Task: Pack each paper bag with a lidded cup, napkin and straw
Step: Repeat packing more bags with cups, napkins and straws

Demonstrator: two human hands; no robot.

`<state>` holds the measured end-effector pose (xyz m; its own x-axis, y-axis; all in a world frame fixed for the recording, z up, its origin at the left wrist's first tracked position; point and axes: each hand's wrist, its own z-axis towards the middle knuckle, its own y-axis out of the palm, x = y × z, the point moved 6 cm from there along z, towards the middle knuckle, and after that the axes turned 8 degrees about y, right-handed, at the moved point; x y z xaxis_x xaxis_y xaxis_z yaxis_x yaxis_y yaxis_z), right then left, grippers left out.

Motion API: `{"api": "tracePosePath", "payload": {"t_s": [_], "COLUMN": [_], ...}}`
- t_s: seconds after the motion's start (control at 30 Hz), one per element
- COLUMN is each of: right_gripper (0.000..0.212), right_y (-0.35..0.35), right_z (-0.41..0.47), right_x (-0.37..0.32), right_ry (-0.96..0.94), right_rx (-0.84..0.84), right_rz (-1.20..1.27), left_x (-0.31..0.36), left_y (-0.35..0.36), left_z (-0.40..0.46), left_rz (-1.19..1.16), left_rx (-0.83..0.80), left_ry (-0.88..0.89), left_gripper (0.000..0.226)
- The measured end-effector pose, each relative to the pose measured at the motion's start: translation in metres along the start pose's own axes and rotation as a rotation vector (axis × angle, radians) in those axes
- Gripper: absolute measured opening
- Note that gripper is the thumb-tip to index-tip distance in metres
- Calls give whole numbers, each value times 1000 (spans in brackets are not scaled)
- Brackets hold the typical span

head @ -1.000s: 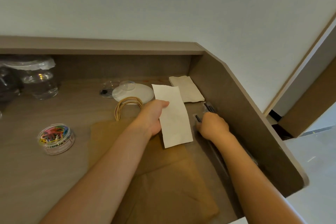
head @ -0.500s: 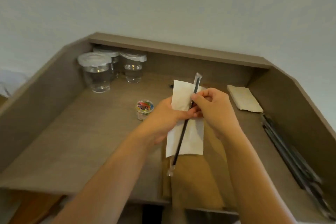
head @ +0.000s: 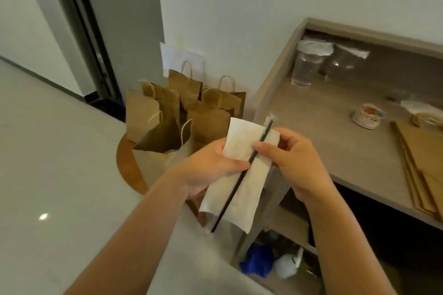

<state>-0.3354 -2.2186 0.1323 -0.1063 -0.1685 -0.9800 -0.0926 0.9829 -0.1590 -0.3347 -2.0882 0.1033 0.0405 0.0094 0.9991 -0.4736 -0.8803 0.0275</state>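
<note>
My left hand [head: 211, 167] grips a white napkin [head: 242, 175] with a black wrapped straw [head: 242, 176] lying along it, the thumb pressing the straw. My right hand [head: 292, 160] pinches the napkin and straw from the right side. Both hands are in the air left of the desk [head: 323, 132]. Behind and below them several brown paper bags [head: 182, 108] stand upright on a round wooden stool [head: 127, 170]; the nearest bag [head: 165, 139] is open. Two lidded clear cups [head: 309, 62] stand at the desk's back left corner.
Flat brown paper bags [head: 426, 163] lie stacked on the desk at right, with a small tub of coloured clips [head: 368, 116] beside them. Under the desk a shelf holds blue and white items [head: 261, 260]. A pale floor and a dark doorway [head: 79, 26] lie to the left.
My view has swung left from the desk top to the bags on the stool. Both hands carried the napkin and straw off the desk's left edge, still held together.
</note>
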Motion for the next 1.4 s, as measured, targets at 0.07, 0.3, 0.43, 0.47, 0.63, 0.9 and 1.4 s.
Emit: {"api": "tracePosePath", "payload": {"t_s": [0.07, 0.3, 0.43, 0.47, 0.63, 0.9, 1.4], "right_gripper": [16, 17, 14, 15, 16, 10, 7], "right_y": [38, 124, 149, 154, 175, 184, 202], "right_z": [8, 53, 96, 108, 180, 264, 325], "right_x": [3, 9, 5, 5, 9, 45, 91], "right_ry": [-23, -86, -113, -120, -105, 21, 333], "right_rx": [-30, -9, 40, 54, 121, 134, 110], "right_rz": [-16, -176, -208, -218, -278, -346, -941], "left_x": [-10, -44, -55, -59, -77, -97, -91], "left_y": [-31, -121, -174, -189, -252, -308, -348], "left_z": [-18, -35, -25, -21, 21, 90, 171], "left_rz": [57, 88, 181, 216, 294, 355, 365], "left_rx": [93, 288, 317, 331, 389, 313, 31], "left_ry": [-12, -90, -101, -115, -176, -297, -242], "left_gripper": [32, 28, 37, 38, 35, 42, 34]}}
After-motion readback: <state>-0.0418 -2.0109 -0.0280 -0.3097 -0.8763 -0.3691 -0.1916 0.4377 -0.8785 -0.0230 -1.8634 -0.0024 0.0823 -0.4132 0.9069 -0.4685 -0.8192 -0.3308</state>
